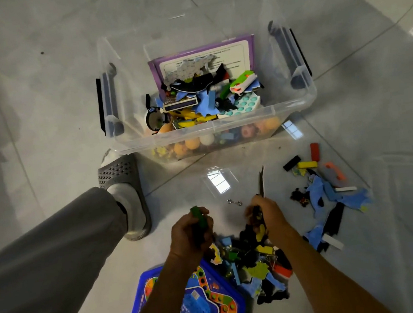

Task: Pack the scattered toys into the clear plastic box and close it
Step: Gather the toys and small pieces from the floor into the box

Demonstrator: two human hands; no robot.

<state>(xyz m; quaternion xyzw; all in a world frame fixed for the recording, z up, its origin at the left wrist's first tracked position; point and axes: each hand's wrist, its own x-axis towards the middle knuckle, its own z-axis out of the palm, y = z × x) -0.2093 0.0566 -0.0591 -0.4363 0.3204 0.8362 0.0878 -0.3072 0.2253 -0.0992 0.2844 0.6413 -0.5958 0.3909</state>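
The clear plastic box (294,107) stands open on the floor ahead, holding balls, blocks, foam scraps and a purple board. My left hand (188,234) grips a green block (199,219) with other dark pieces, just above the floor. Beside it my right hand (266,217) holds a bunch of black and yellow pieces, with a thin dark strip (261,183) sticking up from it. A heap of loose toy pieces (257,265) lies under and behind both hands. A second scatter of blocks and blue scraps (326,194) lies to the right.
The clear lid (289,152) lies flat on the floor between box and hands. A blue game board (203,304) lies near my left forearm. My left leg and grey slipper (122,190) reach beside the box's left corner. A small metal hook (234,202) lies between the hands.
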